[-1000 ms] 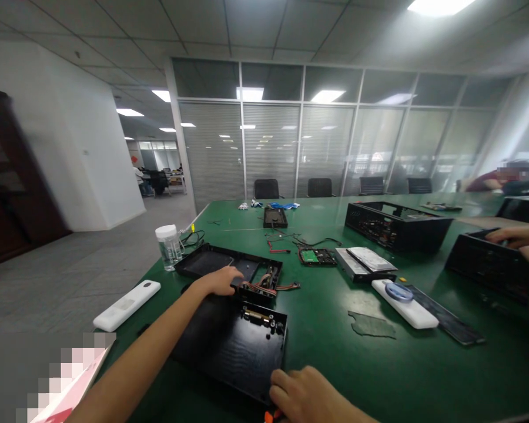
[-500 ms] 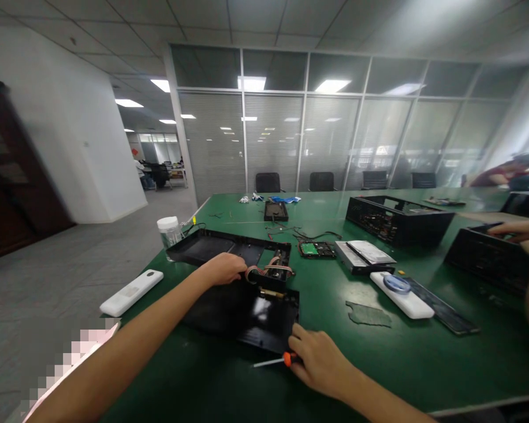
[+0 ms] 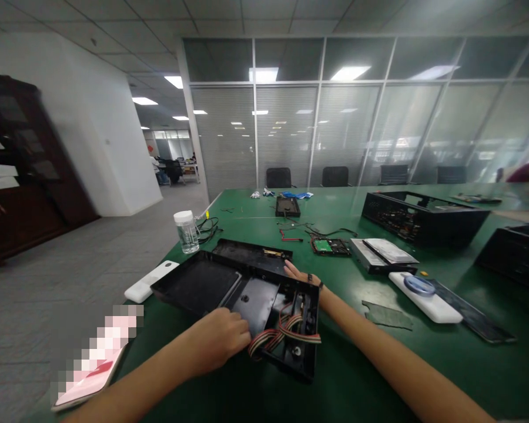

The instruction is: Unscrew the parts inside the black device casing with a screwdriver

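Note:
My left hand [image 3: 227, 336] is closed on the near edge of a shallow black plastic casing [image 3: 198, 279], which is tilted above the table. Striped ribbon cables [image 3: 280, 336] hang out of its right end, beside my left fingers. Behind the casing lies a black cover panel [image 3: 233, 252] with a brass-coloured strip on it. My right hand [image 3: 300, 273] reaches past the casing's right end, its visible fingers stretched out at the panel's right edge. The casing wall hides its lower part. No screwdriver is visible now.
A clear jar [image 3: 187, 234] and a white device [image 3: 152, 282] stand left on the green table [image 3: 344, 376]. Rightward are a green circuit board [image 3: 328, 245], a metal drive box [image 3: 379, 254], another white device [image 3: 425, 298], a dark flat strip [image 3: 471, 311] and black computer cases [image 3: 423, 217].
The casing has come nearer and tilted up in my left hand. The cover panel now lies behind it. My right hand has moved forward, and the screwdriver is out of sight. The view has shifted left.

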Demonstrator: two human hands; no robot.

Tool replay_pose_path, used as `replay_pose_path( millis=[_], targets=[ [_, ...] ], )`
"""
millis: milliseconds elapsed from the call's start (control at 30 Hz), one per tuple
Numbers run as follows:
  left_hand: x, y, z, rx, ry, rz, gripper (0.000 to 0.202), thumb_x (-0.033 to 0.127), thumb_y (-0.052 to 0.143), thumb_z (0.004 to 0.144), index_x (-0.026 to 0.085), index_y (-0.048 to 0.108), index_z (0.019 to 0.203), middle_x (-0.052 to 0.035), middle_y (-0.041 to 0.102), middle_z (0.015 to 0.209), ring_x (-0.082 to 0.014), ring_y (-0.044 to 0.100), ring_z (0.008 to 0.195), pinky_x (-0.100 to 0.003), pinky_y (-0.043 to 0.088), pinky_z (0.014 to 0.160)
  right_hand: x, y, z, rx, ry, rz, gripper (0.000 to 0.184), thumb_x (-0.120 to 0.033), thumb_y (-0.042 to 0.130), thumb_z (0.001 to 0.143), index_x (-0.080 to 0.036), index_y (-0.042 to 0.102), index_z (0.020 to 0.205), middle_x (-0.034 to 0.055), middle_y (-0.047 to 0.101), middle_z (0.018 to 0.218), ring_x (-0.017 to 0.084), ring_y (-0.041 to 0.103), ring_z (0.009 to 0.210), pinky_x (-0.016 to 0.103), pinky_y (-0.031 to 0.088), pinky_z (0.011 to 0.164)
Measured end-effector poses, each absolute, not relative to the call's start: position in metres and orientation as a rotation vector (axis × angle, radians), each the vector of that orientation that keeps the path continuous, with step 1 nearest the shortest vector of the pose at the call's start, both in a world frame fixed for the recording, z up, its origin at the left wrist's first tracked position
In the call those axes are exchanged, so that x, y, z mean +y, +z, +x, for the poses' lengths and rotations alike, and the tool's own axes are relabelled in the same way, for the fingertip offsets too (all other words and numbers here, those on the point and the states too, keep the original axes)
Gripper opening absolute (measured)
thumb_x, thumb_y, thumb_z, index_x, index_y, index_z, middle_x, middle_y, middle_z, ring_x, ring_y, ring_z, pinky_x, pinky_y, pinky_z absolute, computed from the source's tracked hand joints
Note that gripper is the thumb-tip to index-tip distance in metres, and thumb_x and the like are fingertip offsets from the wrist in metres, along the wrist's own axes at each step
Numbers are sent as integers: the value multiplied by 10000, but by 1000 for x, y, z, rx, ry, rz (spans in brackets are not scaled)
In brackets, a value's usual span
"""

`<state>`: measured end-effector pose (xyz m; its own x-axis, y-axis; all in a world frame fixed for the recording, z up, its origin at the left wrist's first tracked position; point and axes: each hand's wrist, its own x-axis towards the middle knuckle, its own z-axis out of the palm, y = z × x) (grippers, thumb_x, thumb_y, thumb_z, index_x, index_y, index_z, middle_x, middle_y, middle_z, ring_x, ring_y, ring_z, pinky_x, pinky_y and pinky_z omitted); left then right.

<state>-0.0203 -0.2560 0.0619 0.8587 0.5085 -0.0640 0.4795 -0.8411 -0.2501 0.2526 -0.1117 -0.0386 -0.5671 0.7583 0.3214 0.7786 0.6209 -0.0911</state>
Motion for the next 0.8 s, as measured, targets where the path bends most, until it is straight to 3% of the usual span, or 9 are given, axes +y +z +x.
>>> replay_pose_path(
  millis=[100,167,333,467,533,567,600,667,800],
  targets=[
    [-261,45,-26,-747,208,-2834,76,100,492,798,176,491,799,-17,568,774,-174,521,677,-278,404,557,-106,-51,285,-2591,-207,-1322,492,-283,412,842,-194,368,1324,109,253,1431,230,591,952,325,481,760],
    [-260,33,-30,-760,225,-2840,85,85,492,787,171,495,790,-22,571,764,-175,528,682,-272,410,554,-103,-57,309,-2529,-265,-1480,463,-327,366,869,-197,381,1312,104,262,1428,239,588,971,344,483,758],
    [-244,10,-32,-863,302,-2866,106,78,495,773,169,549,770,-39,598,751,-185,568,691,-281,438,583,-96,-55,340,-2217,-137,-1714,453,-432,322,887,-207,418,1269,97,431,1333,245,554,1037,351,459,783],
    [-222,21,-33,-1174,390,-2834,120,105,519,757,167,622,767,-59,630,746,-203,600,729,-290,452,637,-102,-46,323,-2122,101,-1686,389,-468,330,879,-227,551,1088,74,628,1062,222,589,942,300,431,739],
    [-205,38,-35,-1274,383,-2946,146,201,585,730,200,640,866,-41,646,818,-202,599,795,-274,455,674,-109,-44,308,-2169,212,-1649,402,-496,327,873,-217,602,962,69,664,903,215,610,845,284,418,703],
    [-194,46,-36,-1295,387,-3044,276,262,627,700,222,622,973,-28,646,870,-192,595,817,-254,456,683,-113,-43,301,-2198,267,-1613,413,-506,326,870,-214,612,931,66,667,862,212,612,820,279,414,695],
    [-182,52,-36,-1311,398,-3128,388,299,640,686,231,590,1064,-21,644,919,-176,595,824,-233,455,689,-117,-43,294,-2221,320,-1564,419,-510,328,868,-213,616,932,66,668,858,211,612,818,278,412,698],
    [-155,56,-33,-1371,338,-3146,409,302,587,728,208,560,1126,-31,643,949,-159,601,806,-216,454,679,-123,-42,283,-2227,401,-1456,424,-498,332,870,-207,608,1006,77,664,935,215,603,870,286,411,734],
    [-112,30,-15,-1454,4,-2752,279,257,561,752,178,613,1015,-77,653,898,-207,598,855,-276,452,741,-130,-42,272,-2243,436,-1290,409,-459,368,870,-200,569,1115,90,629,1058,221,572,958,308,405,795]
  ],
)
